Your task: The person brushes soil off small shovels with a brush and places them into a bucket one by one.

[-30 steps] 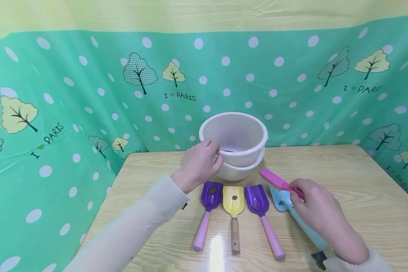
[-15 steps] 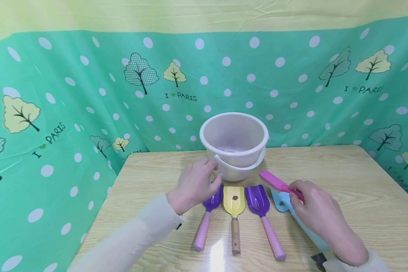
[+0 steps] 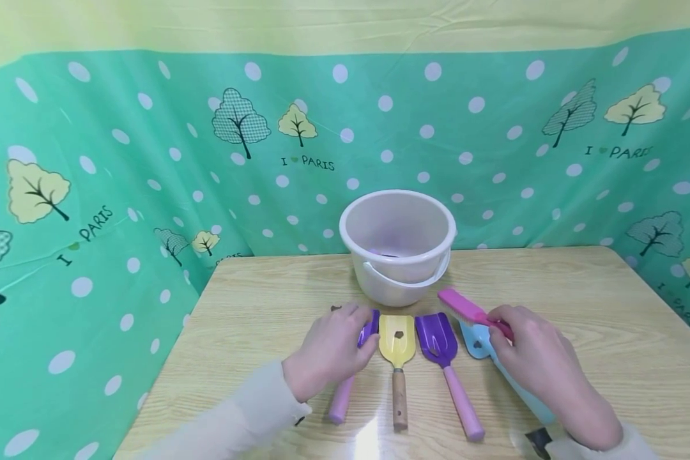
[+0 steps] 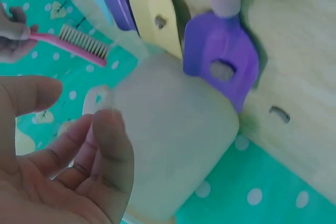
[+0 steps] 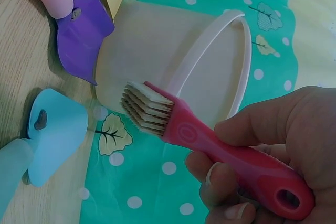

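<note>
My right hand grips a pink brush by its handle, with the pale bristles angled out past the fingers. My left hand hovers over the left purple shovel and partly hides it. Its thumb and fingers are loosely curved and apart, with nothing between them. A yellow shovel and another purple shovel lie in the same row. Under the right hand lies a light blue shovel, part of it covered. Behind the row stands a white bucket, upright.
A small brownish piece lies on the table beyond the left hand. The bucket's handle hangs down at its front. A green dotted curtain encloses the table's back and sides.
My left hand has drawn back from the bucket's rim and lowered toward the left purple shovel. The right hand keeps the brush almost still.
</note>
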